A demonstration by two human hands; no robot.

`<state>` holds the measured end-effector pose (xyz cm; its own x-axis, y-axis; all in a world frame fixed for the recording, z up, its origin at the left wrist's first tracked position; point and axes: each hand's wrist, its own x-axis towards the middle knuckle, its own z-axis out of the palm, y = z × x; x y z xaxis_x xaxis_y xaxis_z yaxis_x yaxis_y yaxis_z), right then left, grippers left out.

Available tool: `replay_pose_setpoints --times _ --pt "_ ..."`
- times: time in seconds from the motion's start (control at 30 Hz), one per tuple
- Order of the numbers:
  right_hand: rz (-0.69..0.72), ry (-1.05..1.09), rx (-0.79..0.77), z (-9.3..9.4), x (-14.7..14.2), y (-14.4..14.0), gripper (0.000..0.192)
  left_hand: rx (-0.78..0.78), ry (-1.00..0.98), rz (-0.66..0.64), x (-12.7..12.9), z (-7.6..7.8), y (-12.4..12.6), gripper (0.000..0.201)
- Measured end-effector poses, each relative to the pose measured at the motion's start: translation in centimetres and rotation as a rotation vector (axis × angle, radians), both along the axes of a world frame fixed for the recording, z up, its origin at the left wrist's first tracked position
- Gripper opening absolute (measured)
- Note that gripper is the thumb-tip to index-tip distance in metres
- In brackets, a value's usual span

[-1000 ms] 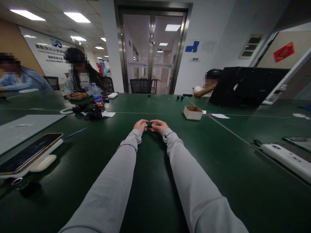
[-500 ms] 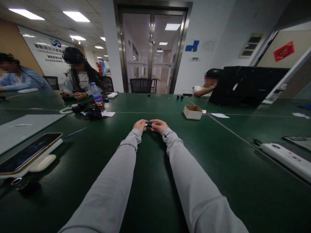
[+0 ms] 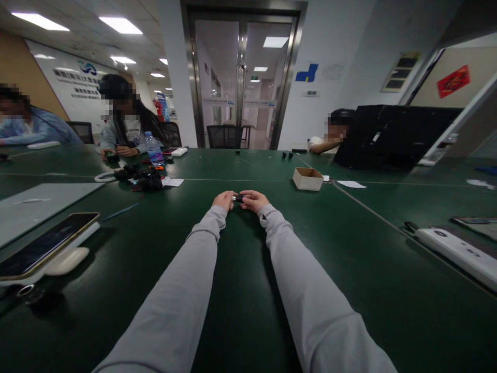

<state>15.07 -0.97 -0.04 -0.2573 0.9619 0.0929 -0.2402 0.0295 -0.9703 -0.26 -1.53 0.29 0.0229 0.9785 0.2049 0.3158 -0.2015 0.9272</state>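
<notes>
Hands meet far out at arm's length: our left hand [image 3: 224, 199] and right hand [image 3: 253, 200] pinch a small black part with a pale tip [image 3: 237, 198] between them, fingertips closing from both ends, low over the dark green tabletop [image 3: 240, 290]. An open cardboard box [image 3: 308, 179] sits well apart to the right.

We have one view, from the head, facing forward and down. It looks along our sleeves across the green table [image 3: 240, 290] toward the glass door [image 3: 240, 83].
</notes>
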Motion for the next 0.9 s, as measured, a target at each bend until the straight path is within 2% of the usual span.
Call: replay_pose_setpoints --times 0.37,0.9 --pt "-0.025 -0.003 -0.003 0.0 -0.02 -0.07 0.022 -0.067 -0.038 0.002 0.1 0.39 -0.34 0.03" --pt "-0.034 -0.004 -0.024 0.22 -0.04 -0.22 0.022 -0.053 -0.011 0.011 0.0 0.55 -0.36 0.03"
